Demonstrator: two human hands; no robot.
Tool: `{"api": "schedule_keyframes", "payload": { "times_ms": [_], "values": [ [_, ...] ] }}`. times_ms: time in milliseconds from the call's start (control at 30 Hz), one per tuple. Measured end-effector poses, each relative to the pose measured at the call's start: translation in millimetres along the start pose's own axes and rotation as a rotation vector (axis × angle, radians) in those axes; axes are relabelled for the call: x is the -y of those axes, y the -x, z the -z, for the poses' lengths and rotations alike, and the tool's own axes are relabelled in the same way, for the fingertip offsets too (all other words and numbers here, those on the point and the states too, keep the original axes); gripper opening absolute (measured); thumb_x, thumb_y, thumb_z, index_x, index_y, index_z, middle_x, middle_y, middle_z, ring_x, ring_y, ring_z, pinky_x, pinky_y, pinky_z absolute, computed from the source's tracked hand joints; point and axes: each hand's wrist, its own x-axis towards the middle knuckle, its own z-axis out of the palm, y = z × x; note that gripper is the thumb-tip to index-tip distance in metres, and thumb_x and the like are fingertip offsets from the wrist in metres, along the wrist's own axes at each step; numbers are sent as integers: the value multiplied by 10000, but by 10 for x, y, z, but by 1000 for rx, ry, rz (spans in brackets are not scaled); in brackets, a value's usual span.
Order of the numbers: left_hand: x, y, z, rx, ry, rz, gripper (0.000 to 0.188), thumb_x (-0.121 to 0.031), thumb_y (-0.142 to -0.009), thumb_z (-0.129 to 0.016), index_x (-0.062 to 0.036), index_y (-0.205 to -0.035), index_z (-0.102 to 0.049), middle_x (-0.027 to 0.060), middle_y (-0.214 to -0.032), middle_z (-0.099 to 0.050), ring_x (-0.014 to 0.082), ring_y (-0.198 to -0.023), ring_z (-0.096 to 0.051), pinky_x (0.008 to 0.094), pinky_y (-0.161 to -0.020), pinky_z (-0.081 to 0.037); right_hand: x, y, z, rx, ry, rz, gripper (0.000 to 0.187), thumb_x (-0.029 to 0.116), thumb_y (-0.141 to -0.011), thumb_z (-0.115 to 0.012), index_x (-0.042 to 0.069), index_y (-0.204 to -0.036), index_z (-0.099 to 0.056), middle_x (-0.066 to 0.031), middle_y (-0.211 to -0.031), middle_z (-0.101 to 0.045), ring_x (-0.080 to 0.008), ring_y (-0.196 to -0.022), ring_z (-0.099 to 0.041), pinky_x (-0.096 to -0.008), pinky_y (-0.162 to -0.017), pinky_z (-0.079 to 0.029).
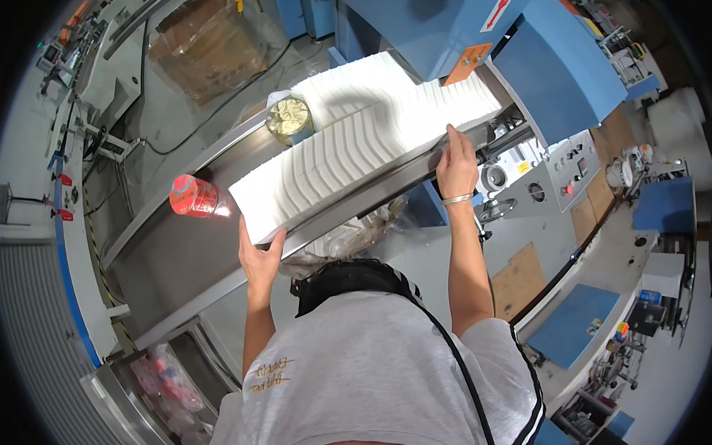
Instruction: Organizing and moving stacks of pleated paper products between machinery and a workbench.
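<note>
A long row of thin white folded sheets (334,171) lies slantwise on a metal trough, a second row close behind it. At its near left end, my left hand (259,258) grips the corner, thumb on the near side and fingers at the end face. Farther right, my right hand (457,167) lies along the near side of the row, fingers stretched out and fingertips touching the sheets. A bracelet circles the right wrist. Left of the row stands a red cylindrical container (192,196). A round can with a crinkled gold top (289,118) stands against the far side.
The metal trough (174,259) runs on to the lower left. Blue machine housings (569,69) and an orange bracket (467,63) stand at the trough's right end. A control panel (573,171) is to the right. Clear plastic wrapping (355,234) hangs below the near edge.
</note>
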Motion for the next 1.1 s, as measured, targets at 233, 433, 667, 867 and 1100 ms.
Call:
{"api": "schedule_keyframes", "payload": {
  "times_ms": [233,433,667,867,1100],
  "values": [
    [-72,-21,14,2,21,14,812,-204,-690,-801,60,-1337,-388,274,-1257,-518,381,-1136,-540,401,-948,-435,60,-108,-49,-48,-86,-62,215,56,-844,-561,30,-1054,-599,-169,-984,-627,-369,-854,-608,-429,-779,-492],
    [-55,-27,0,-3,22,9,802,-199,-691,-796,55,-1336,-392,271,-1263,-516,383,-1141,-538,401,-949,-434,-1,-215,-78,137,-253,-344,314,289,-880,-605,11,-1026,-591,-188,-903,-648,-377,-846,-620,-419,-750,-483],
    [-56,-11,27,53,24,48,784,-160,-727,-743,18,-1379,-346,222,-1272,-519,315,-1135,-536,386,-957,-414,-18,-533,98,594,-302,-492,759,557,-779,-661,-70,-1195,-563,-75,-687,-637,-140,-581,-633,-254,-563,-480],
    [-12,-185,217,363,458,306,887,-385,-835,-659,33,-1451,-176,222,-1446,-331,296,-1348,-320,368,-1083,-270,-84,-843,60,1087,-466,-626,853,625,-777,-635,-42,-1276,-449,-106,-1048,-593,-185,-827,-689,-195,-388,-327],
    [-284,-711,378,596,671,676,938,-467,-807,-678,-11,-1460,-182,148,-1469,-326,251,-1368,-266,373,-1126,-133,-24,-993,10,1249,-392,-691,924,584,-728,-711,-39,-1331,-394,-129,-1212,-544,-185,-819,-687,-166,-411,-368]
  ]
}}
